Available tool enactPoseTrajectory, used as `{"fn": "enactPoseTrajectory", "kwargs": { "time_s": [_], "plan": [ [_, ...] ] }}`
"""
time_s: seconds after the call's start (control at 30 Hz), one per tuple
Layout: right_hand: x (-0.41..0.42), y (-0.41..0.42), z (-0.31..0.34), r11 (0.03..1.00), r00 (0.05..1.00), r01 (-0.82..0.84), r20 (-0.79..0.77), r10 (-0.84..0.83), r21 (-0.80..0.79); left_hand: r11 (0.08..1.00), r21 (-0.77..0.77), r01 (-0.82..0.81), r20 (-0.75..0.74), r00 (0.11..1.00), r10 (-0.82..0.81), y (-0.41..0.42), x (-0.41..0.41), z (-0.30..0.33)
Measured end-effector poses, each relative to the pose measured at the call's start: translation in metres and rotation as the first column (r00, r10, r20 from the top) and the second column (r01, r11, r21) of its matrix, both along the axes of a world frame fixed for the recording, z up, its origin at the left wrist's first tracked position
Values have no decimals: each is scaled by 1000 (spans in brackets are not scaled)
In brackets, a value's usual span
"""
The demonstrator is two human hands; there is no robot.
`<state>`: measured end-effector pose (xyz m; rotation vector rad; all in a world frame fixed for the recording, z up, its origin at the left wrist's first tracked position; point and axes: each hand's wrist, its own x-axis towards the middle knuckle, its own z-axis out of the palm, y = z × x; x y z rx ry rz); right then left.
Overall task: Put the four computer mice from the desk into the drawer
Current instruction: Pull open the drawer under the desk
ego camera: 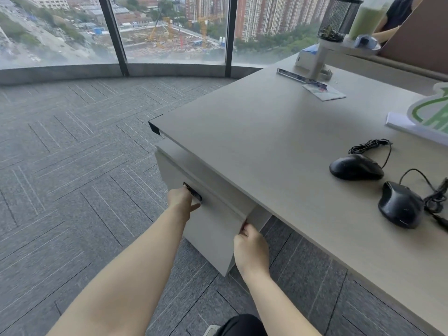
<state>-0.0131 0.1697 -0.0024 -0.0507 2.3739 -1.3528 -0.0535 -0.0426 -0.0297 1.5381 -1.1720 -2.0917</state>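
Note:
A pale grey drawer [213,229] hangs under the left end of the desk [266,146], pulled out only slightly. My left hand [181,200] grips its dark recessed handle [192,191]. My right hand [252,246] holds the drawer front's right edge. Two black wired mice lie on the desk at the right: one mouse [356,167] farther back, the other mouse [400,204] nearer, with coiled black cables beside them. Any further mice are out of view.
A metal ruler [300,78] and a leaflet [323,92] lie at the desk's far end, near a monitor-arm post [320,59]. A green and white sign [429,112] sits at the right edge. Grey carpet [72,166] stretches left to tall windows.

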Motion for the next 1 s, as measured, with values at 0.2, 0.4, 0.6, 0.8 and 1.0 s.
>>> {"fn": "enactPoseTrajectory", "kwargs": {
  "time_s": [0.2, 0.4, 0.6, 0.8, 1.0],
  "plan": [
    [50, 13, 15, 980, 981, -195, 10, 195, -35, 999, -17, -51, 7, 999, 51, -7, 77, -2],
    [106, 12, 10, 919, 913, -392, 99, 395, -46, 992, -28, -121, -18, 993, 120, -17, 172, -5],
    [163, -5, 4, 824, 815, -566, 133, 565, -29, 984, -74, -163, 25, 986, 165, -33, 257, -11],
    [199, -16, 0, 737, 733, -675, 126, 669, 15, 977, -138, -160, 58, 984, 169, -39, 309, -10],
    [198, -11, 11, 749, 751, -660, 33, 659, 60, 883, -466, 54, 362, 922, 135, -28, 319, 11]
  ]
}}
